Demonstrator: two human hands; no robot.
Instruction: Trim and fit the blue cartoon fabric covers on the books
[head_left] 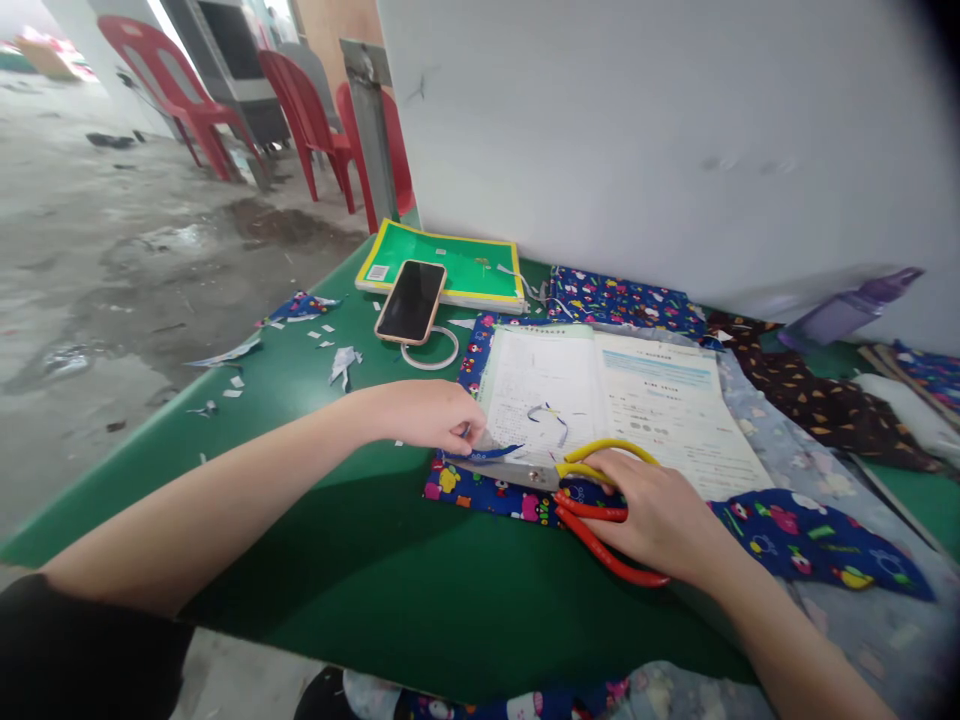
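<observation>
My right hand (656, 515) is wrapped round a pair of scissors (534, 476) with one yellow and one red handle; their blades point left along the near edge of an open book (544, 375). My left hand (431, 412) is closed in a pinch at the blade end, on a thin blue fabric strip (495, 453) that trails right over the blades. Blue cartoon-print fabric (491, 497) lies beneath the book and sticks out around it. Thread-like cuttings (551, 412) rest on the left page. Whether the blades are closed on fabric is hard to make out.
A phone (411, 300) leans on a green book (457, 262) beside a white ring-shaped cord (431, 362). Paper scraps (343, 365) dot the green table (337, 570). Folded print fabric (626, 298), brown fabric (795, 385) and a purple bottle (851, 308) line the wall. Red chairs (307, 115) stand beyond.
</observation>
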